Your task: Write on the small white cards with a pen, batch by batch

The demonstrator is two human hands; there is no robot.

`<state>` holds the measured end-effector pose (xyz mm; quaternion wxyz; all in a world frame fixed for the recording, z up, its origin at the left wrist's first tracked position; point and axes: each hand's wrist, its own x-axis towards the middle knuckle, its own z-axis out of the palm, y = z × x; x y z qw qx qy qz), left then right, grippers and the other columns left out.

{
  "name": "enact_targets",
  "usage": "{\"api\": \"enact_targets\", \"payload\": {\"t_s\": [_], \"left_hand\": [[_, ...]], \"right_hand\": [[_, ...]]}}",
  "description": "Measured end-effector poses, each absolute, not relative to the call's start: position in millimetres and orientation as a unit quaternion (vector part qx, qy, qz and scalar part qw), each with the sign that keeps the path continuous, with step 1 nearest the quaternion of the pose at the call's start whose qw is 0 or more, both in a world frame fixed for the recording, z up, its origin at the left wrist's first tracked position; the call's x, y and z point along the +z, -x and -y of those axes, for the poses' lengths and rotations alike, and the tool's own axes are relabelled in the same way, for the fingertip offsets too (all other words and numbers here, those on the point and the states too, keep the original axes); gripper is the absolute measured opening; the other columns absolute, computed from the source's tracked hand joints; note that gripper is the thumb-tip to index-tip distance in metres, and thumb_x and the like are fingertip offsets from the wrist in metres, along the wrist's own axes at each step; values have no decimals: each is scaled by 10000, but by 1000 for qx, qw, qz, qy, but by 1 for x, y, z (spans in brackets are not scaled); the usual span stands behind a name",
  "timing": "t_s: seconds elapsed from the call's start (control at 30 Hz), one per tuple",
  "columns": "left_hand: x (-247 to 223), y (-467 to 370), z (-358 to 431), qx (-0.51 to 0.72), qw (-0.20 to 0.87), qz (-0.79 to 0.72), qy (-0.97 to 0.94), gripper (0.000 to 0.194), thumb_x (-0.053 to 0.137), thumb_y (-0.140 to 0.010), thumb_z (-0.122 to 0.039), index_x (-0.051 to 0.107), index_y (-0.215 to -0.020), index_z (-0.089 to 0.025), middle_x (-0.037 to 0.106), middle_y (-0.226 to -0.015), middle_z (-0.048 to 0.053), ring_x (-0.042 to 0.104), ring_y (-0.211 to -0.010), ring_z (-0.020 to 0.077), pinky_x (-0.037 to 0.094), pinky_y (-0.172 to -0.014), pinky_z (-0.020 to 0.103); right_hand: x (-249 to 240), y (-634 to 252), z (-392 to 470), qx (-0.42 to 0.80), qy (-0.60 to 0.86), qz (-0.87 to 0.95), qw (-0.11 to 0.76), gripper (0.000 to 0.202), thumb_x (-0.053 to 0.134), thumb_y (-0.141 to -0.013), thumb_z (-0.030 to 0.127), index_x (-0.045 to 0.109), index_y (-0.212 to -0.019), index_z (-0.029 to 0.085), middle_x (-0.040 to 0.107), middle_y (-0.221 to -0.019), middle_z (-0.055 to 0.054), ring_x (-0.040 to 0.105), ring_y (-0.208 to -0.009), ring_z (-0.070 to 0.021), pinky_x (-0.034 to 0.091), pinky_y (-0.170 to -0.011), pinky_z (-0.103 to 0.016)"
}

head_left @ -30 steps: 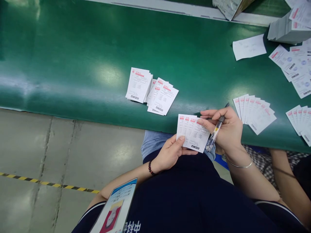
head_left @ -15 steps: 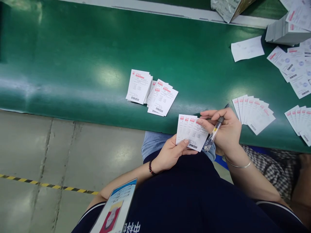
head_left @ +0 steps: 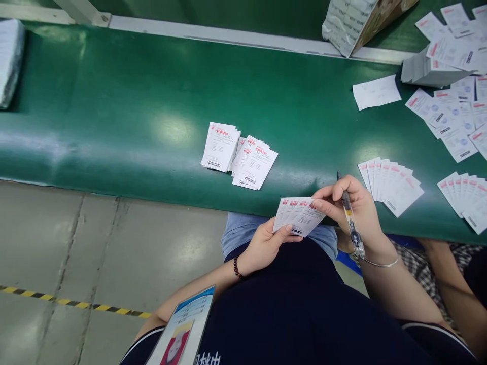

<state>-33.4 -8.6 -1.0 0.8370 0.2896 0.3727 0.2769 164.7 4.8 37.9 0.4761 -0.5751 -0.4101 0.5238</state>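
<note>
Several white cards (head_left: 299,215) with red headings are fanned out just off the front edge of the green table. My left hand (head_left: 268,243) pinches their lower edge, thumb on top. At their upper right corner, my right hand (head_left: 352,208) closes thumb and fingers on the cards, with a clear pen (head_left: 352,223) also held in it, its tip end pointing down toward the wrist. On the table ahead lie two overlapping piles of similar cards, a squared one (head_left: 219,146) on the left and a looser one (head_left: 254,165) beside it.
Fanned cards (head_left: 391,182) lie right of my right hand, another fan (head_left: 466,197) farther right. Beyond are a tall card stack (head_left: 433,68), loose cards, a blank paper (head_left: 376,92) and a taped box (head_left: 352,25). A wrapped bundle (head_left: 9,61) sits far left. Another person's arm (head_left: 452,289) is at right.
The view has shifted, showing more of the table's far side. The held cards are tilted more, and the pen has turned to point more steeply along my right palm. Another person's arm shows more.
</note>
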Motion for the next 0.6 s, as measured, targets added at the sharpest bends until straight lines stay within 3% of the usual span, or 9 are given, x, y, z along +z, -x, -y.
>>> {"api": "enact_targets", "payload": {"t_s": [0.47,0.6], "left_hand": [[-1,33,10,288,838,-383,-261,392,668,-870,-389,626,-1219,-216,630,-1290,80,625,-1136,271,594,-872,387],[1,33,10,278,845,-382,-251,409,666,-870,-395,614,-1234,-216,633,-1288,86,629,-1130,281,591,-882,424]], "right_hand": [[35,-169,-6,470,630,426,447,414,853,-652,357,468,-735,232,736,-761,13,682,-660,-156,590,-577,-285],[37,-169,-7,484,623,424,445,382,838,-680,330,474,-737,227,756,-806,0,713,-701,-167,598,-590,-277]]}}
